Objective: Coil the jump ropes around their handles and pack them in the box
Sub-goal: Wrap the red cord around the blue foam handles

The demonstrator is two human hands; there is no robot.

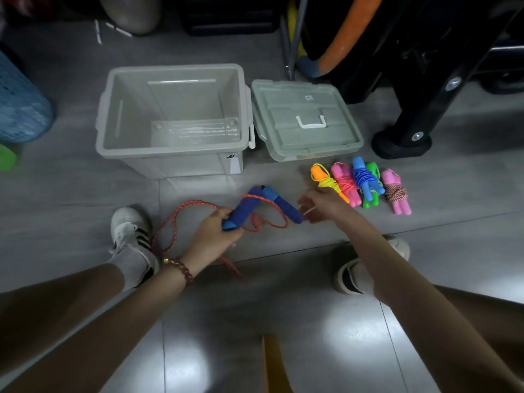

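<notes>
The red rope [181, 219] lies in loose loops on the floor, trailing past the left shoe [130, 234] and under the wrist. Winding from here could snag it there or pull a knot. The two blue handles splay in a V, so a coil may slip off unless they are squared together.

The left hand [215, 236] has its grip closed round the left handle [241, 214]. The right hand [320, 205] reaches to the near end of the right handle [283, 205]. It is blurred, so I cannot tell whether its grip holds anything.

The box [170, 151] stands empty just beyond, and the coiled ropes [360, 185] lie to the right.
</notes>
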